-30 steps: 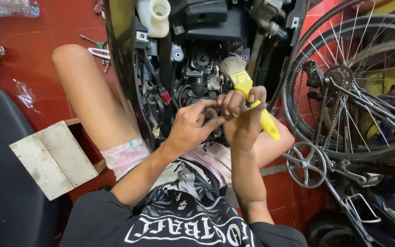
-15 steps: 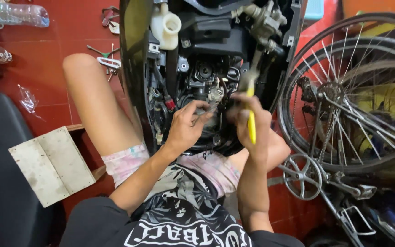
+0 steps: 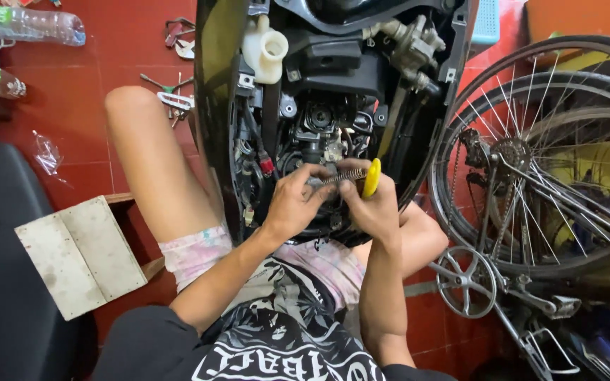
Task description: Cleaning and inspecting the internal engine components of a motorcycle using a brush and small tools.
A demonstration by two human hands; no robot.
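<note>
An opened black scooter body (image 3: 213,85) stands in front of me with its engine parts (image 3: 323,127) exposed. My right hand (image 3: 372,208) grips a yellow-handled tool (image 3: 371,177) that points up at the engine. My left hand (image 3: 294,201) pinches one end of a metal coil spring (image 3: 339,176) that lies between the two hands, just below the engine. A white plastic tank (image 3: 264,48) sits at the top left of the opening. My bare knees frame the scooter on both sides.
Bicycle wheels (image 3: 552,155) with a chain, sprocket and crank (image 3: 466,282) stand close on the right. A small wooden stool (image 3: 79,254) and a black seat (image 3: 1,268) are at left. Hand tools (image 3: 171,95), a plastic bottle (image 3: 22,25) and a green lid lie on the red tiled floor.
The yellow tool has swung from a downward slant to upright in my right hand. Both hands stay close together at the engine, and a coil spring now shows between them.
</note>
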